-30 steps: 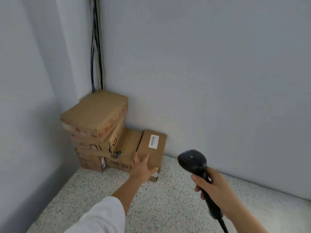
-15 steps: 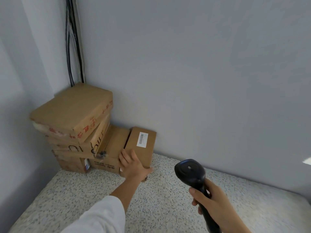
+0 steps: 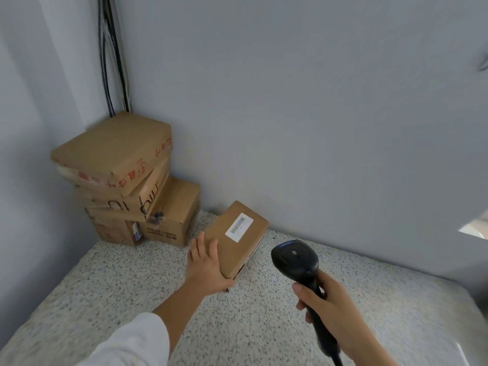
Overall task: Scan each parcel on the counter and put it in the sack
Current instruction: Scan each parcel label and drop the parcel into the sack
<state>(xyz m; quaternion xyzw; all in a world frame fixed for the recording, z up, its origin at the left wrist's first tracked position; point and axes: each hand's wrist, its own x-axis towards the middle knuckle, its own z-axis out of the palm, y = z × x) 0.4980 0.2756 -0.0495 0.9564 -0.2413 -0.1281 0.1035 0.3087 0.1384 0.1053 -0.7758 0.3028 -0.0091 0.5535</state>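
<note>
Left hand [image 3: 204, 262] on the labelled parcel [image 3: 237, 241], barcode scanner [image 3: 294, 260] in the right hand [image 3: 330, 313].
I see my left fingers flat on the parcel's top and the thumb hooked round its near corner, so that grip holds it. The parcel is at the back of the speckled bench [image 3: 132, 286] by the wall, just right of the stacked cartons [image 3: 118, 180], with its barcode label [image 3: 239, 227] facing up. My right grip is wrapped round the scanner's handle.

Your counter [image 3: 264, 326]: speckled stone. On it, boxes [image 3: 169, 228] stacked in the corner; one labelled parcel [image 3: 232, 241] near them.
</note>
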